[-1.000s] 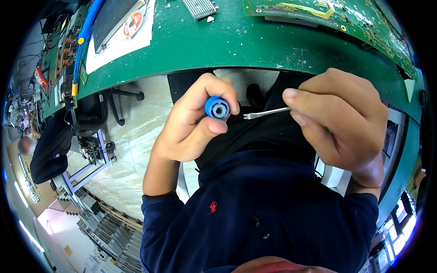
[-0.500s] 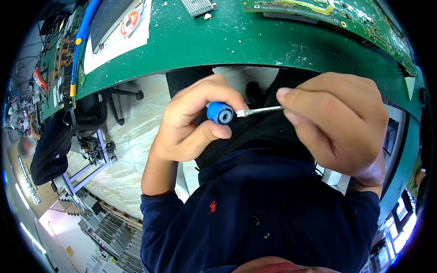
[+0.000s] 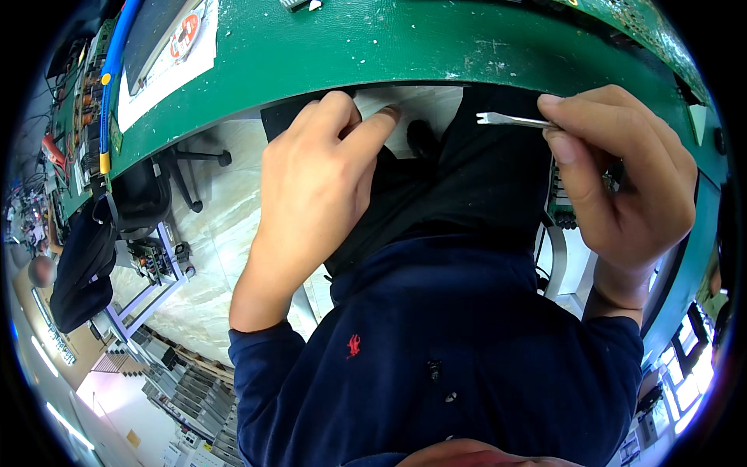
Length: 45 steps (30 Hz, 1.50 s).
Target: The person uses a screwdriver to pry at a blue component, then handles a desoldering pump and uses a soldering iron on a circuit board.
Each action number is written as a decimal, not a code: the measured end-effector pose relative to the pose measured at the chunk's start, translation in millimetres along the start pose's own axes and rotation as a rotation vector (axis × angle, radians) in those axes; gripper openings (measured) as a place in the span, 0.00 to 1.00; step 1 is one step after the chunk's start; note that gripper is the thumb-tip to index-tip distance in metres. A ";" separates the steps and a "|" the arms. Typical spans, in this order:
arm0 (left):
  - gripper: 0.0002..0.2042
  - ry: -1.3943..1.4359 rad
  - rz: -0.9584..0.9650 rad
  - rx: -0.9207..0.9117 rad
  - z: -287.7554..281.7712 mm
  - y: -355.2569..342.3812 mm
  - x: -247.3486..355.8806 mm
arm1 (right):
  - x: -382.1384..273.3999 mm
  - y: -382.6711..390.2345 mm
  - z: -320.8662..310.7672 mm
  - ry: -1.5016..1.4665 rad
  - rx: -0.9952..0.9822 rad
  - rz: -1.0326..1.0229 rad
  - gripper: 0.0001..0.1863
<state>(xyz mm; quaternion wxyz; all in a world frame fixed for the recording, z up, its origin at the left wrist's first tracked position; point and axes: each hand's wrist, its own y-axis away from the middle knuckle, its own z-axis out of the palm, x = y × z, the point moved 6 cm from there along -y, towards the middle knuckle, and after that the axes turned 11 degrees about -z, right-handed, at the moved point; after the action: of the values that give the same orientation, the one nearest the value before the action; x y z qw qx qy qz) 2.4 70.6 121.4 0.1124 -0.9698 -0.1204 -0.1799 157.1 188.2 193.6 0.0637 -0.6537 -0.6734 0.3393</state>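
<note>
My right hand point(image 3: 634, 167) pinches a slim metal screwdriver shaft point(image 3: 520, 121) between thumb and forefinger. Its flattened, forked tip points left, over my dark trousers and close to the bench's front edge. My left hand point(image 3: 315, 167) is closed with its back turned up, well to the left of that tip. The curled fingers hide whatever lies inside them, and the blue cylinder seen there earlier is out of sight. A wide gap separates the two hands.
The green bench point(image 3: 366, 54) runs across in front of me. A white sheet with a dark panel point(image 3: 175, 70) lies at its left, beside a blue strap point(image 3: 117, 54). A circuit board point(image 3: 646, 39) sits at the far right. An office chair point(image 3: 148, 191) stands left.
My left hand has turned over, hiding the blue hollow-ended cylinder it held. My right hand has moved right and away from me with the shaft. The view has shifted slightly.
</note>
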 end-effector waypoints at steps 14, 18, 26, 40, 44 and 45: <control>0.11 0.258 -0.133 0.176 -9.1 10.4 -16.3 | 5.9 7.6 0.5 -0.014 0.022 0.020 0.11; 0.09 0.394 -0.155 0.253 -6.5 11.1 -21.2 | 5.4 5.3 1.4 -0.051 0.000 0.040 0.11; 0.20 1.772 -0.407 -0.292 32.3 23.2 -26.0 | 3.1 2.1 20.8 -0.116 -0.017 -0.037 0.10; 0.20 1.635 -0.261 -0.300 33.4 16.7 -9.0 | -4.1 -7.9 31.1 -0.077 -0.051 -0.036 0.10; 0.20 1.563 -0.303 -0.292 33.2 20.3 -10.3 | -5.5 -5.8 38.8 -0.074 -0.140 -0.041 0.10; 0.20 1.562 -0.302 -0.293 33.5 21.2 -10.6 | -6.0 -4.9 40.8 -0.069 -0.159 -0.042 0.10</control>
<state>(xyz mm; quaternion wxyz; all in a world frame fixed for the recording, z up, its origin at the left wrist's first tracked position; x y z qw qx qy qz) 9.3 57.3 83.2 0.0102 -0.5424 -0.1121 -0.8325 132.2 167.9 167.4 -0.0047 -0.6303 -0.7137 0.3055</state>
